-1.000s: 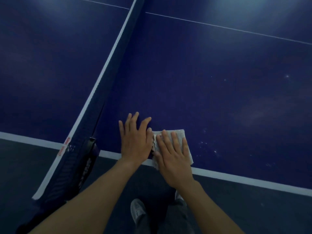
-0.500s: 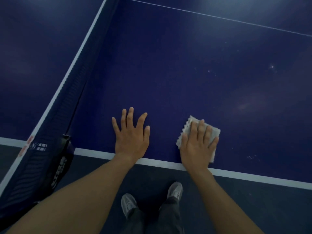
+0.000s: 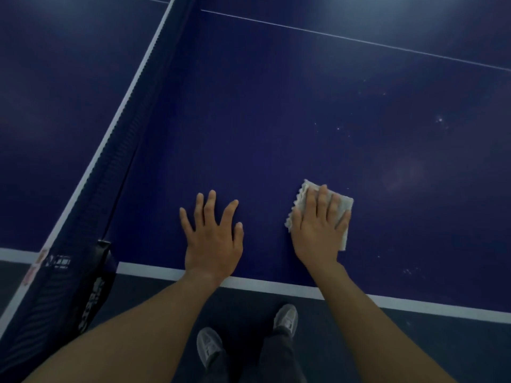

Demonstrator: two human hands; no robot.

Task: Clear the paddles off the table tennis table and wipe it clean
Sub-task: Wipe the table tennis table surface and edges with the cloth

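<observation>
1. Your right hand (image 3: 318,233) lies flat on the cloth (image 3: 345,204), fingers straight, pinning it to the desk (image 3: 276,120). It presses rather than grips.
2. Your left hand (image 3: 213,241) is spread and released on the bare desk, between the cloth and the net (image 3: 116,161). It holds nothing and looks like a brace for your lean.
3. The cloth sits well apart from the net, on its right side, near the white edge line (image 3: 276,286). No paddles show in this view, so wiping appears to be the step in hand.
4. Pale specks (image 3: 439,119) dot the desk farther from the net than the cloth. Steer your strokes that way.
5. Spread your palm weight evenly so the cloth slides as one flat pad. Its scalloped edge on the net side pokes out past your fingers and could fold under if you push toward the net.
6. Work in overlapping lanes, each a little farther from the net, and draw the grit off over the edge line rather than scattering it.
7. Move the bracing hand onto unwiped desk, or lift it, so it leaves no prints on the part nearest the net.
</observation>
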